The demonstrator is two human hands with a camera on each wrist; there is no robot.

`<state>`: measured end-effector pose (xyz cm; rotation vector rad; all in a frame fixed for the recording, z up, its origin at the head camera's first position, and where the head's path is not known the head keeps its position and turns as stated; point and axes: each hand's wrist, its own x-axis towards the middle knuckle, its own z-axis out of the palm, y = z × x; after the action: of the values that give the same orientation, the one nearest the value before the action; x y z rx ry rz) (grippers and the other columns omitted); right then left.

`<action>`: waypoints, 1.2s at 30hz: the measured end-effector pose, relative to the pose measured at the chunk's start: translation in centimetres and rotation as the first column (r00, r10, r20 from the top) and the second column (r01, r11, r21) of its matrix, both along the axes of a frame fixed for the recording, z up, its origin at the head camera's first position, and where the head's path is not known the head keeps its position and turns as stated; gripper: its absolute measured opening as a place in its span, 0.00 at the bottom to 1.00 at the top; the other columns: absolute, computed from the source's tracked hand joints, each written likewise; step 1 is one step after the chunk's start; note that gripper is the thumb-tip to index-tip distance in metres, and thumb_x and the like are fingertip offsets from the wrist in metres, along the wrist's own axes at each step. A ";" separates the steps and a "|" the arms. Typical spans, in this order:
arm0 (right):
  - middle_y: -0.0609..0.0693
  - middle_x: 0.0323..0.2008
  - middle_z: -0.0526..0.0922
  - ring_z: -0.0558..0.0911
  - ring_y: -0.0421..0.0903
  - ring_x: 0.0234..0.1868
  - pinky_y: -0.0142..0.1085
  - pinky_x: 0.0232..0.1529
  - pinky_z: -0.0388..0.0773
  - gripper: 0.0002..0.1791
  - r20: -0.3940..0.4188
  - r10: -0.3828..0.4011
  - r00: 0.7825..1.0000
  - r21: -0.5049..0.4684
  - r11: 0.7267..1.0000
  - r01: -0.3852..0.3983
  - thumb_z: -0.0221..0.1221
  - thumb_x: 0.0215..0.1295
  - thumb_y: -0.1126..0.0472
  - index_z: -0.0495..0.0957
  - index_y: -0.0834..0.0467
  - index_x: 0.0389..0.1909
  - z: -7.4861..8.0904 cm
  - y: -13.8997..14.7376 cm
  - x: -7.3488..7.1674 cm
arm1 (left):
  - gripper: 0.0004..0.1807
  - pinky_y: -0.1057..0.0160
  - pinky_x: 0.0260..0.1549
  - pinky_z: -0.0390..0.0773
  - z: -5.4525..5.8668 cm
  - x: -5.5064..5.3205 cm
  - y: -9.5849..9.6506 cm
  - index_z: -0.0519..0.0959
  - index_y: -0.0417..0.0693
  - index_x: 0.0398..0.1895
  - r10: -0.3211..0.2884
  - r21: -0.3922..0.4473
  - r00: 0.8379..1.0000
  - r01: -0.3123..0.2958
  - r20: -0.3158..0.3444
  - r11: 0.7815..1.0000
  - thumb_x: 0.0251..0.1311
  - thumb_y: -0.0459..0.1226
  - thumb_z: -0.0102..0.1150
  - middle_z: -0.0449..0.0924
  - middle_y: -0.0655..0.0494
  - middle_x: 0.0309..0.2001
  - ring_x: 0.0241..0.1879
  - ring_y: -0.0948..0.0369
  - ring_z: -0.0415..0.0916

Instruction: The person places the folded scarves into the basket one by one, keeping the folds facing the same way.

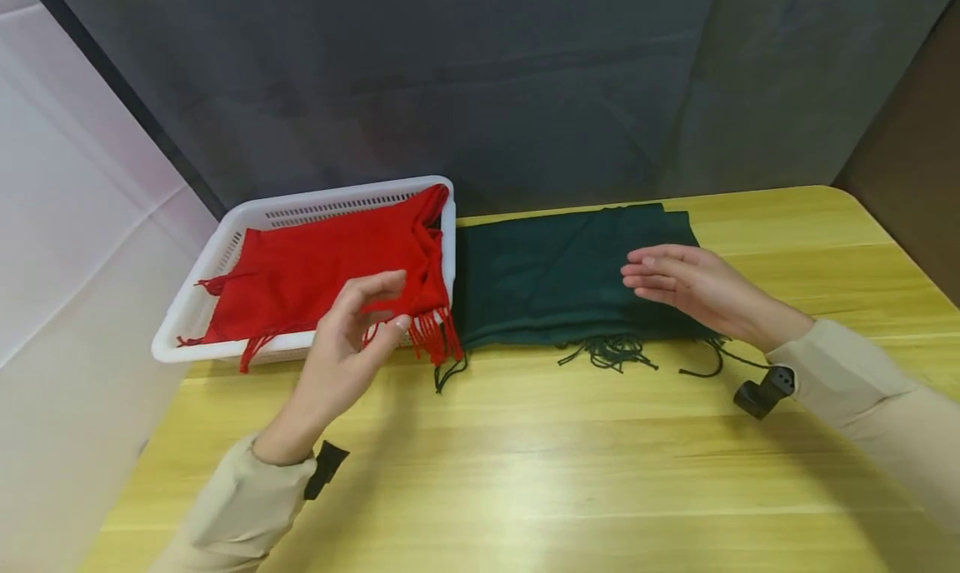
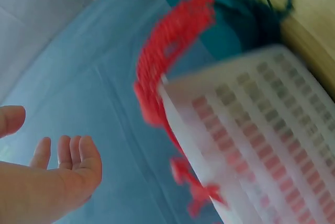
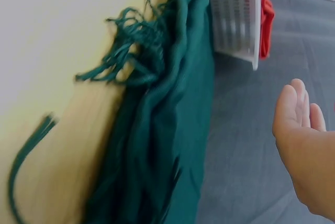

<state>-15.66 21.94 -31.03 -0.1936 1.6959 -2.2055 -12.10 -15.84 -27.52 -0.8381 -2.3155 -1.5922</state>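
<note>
A red fringed scarf (image 1: 322,265) lies folded in a white plastic basket (image 1: 171,327), its tassels hanging over the front rim. Over the basket's front right corner is my left hand (image 1: 348,340), thumb and fingers spread apart with nothing between them. Beside the basket a dark green fringed scarf (image 1: 547,281) lies folded flat, tassels toward me. My right hand (image 1: 686,286) hovers above its right end, fingers extended and holding nothing. In the left wrist view, the red tassels (image 2: 172,41) dangle past the slotted basket wall (image 2: 261,130). Green tassels (image 3: 136,51) show in the right wrist view.
Both scarves are on a light wooden table (image 1: 525,456). Behind it rises a dark grey cloth backdrop (image 1: 450,82), with a white wall panel (image 1: 67,223) at the left and a brown surface (image 1: 922,156) at the right. Black wrist cameras (image 1: 763,391) sit at the sleeves.
</note>
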 end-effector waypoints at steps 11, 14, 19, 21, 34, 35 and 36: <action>0.51 0.45 0.77 0.77 0.43 0.46 0.32 0.46 0.72 0.11 0.027 -0.061 0.998 -0.034 0.997 0.062 0.50 0.64 0.63 0.72 0.60 0.46 -0.9 3.6 0.8 | 0.24 0.51 0.48 0.68 -2.3 -0.1 3.8 0.65 0.38 0.55 -0.132 -0.049 0.985 0.138 0.115 0.989 0.53 0.24 0.54 0.66 0.48 0.54 0.51 0.57 0.64; 0.50 0.43 0.78 0.77 0.43 0.45 0.32 0.45 0.73 0.10 0.044 -0.041 0.998 -0.088 0.995 0.045 0.48 0.65 0.64 0.75 0.58 0.43 -1.2 4.4 0.8 | 0.23 0.49 0.49 0.67 -2.8 -0.2 4.4 0.65 0.38 0.56 -0.149 -0.032 0.973 0.157 0.175 0.987 0.54 0.25 0.53 0.65 0.48 0.54 0.52 0.55 0.63; 0.52 0.43 0.79 0.78 0.44 0.45 0.33 0.45 0.73 0.11 0.077 -0.016 0.997 -0.178 0.984 0.029 0.45 0.66 0.66 0.75 0.59 0.43 -1.6 5.6 0.9 | 0.23 0.49 0.50 0.65 -3.2 -0.5 5.6 0.63 0.40 0.57 -0.151 -0.009 0.959 0.157 0.239 0.987 0.57 0.28 0.52 0.64 0.50 0.55 0.53 0.51 0.62; 0.52 0.43 0.79 0.78 0.45 0.45 0.33 0.46 0.72 0.11 0.083 -0.007 0.997 -0.197 0.980 0.024 0.45 0.66 0.67 0.75 0.60 0.43 -1.8 5.9 0.9 | 0.24 0.49 0.50 0.64 -3.5 -0.7 6.0 0.62 0.41 0.58 -0.145 -0.002 0.955 0.150 0.257 0.989 0.57 0.29 0.52 0.64 0.49 0.56 0.54 0.50 0.61; 0.51 0.42 0.79 0.77 0.44 0.45 0.33 0.45 0.73 0.13 0.106 0.031 0.994 -0.200 0.980 -0.009 0.42 0.68 0.65 0.77 0.58 0.42 -2.7 8.0 0.3 | 0.29 0.47 0.51 0.60 -6.5 -2.0 8.6 0.57 0.43 0.62 -0.023 -0.147 0.967 0.062 0.254 0.987 0.57 0.32 0.52 0.59 0.42 0.55 0.55 0.50 0.56; 0.50 0.42 0.79 0.77 0.44 0.45 0.33 0.45 0.73 0.13 0.111 0.029 0.993 -0.196 0.981 -0.006 0.43 0.68 0.65 0.77 0.58 0.42 -2.8 8.1 0.3 | 0.29 0.48 0.50 0.60 -6.8 -2.1 8.6 0.57 0.42 0.62 -0.008 -0.177 0.973 0.051 0.232 0.983 0.57 0.32 0.52 0.59 0.42 0.55 0.55 0.50 0.56; 0.51 0.42 0.79 0.77 0.44 0.45 0.33 0.45 0.73 0.13 0.119 0.031 0.992 -0.196 0.981 -0.007 0.43 0.67 0.65 0.77 0.58 0.42 -2.9 8.3 0.2 | 0.29 0.48 0.50 0.60 -7.0 -2.2 8.6 0.57 0.42 0.62 0.010 -0.202 0.976 0.035 0.219 0.979 0.57 0.32 0.52 0.58 0.43 0.55 0.55 0.50 0.55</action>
<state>-15.45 30.22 -33.98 -0.1210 1.4086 -2.3189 -14.27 -7.20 -34.49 -0.7534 -2.6704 -1.5393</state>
